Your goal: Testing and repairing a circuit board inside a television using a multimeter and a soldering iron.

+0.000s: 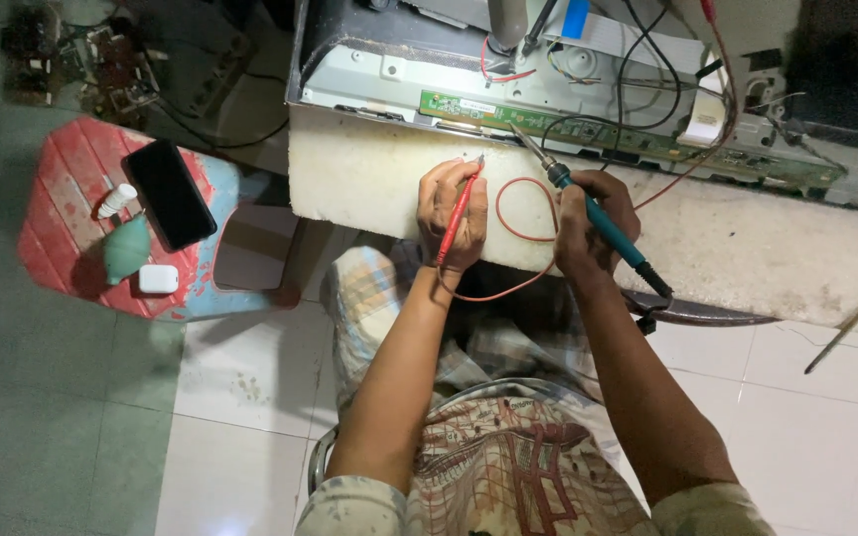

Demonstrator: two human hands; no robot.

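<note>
An opened flat-screen chassis (369, 74) lay on a white foam slab (369, 189) just beyond both hands. Its long green circuit strip (588, 129) ran crosswise, nearer the right hand (593, 223), which gripped a teal soldering iron (598, 213) angled toward it. The left hand (449, 213) pinched a red probe (459, 208), tip pointing forward.

Off to the side — red stool (57, 213) with a black phone (170, 193), small white bottle (116, 201), teal bulb (128, 248), white box (158, 279) — loose circuit boards (101, 65) on the floor.
</note>
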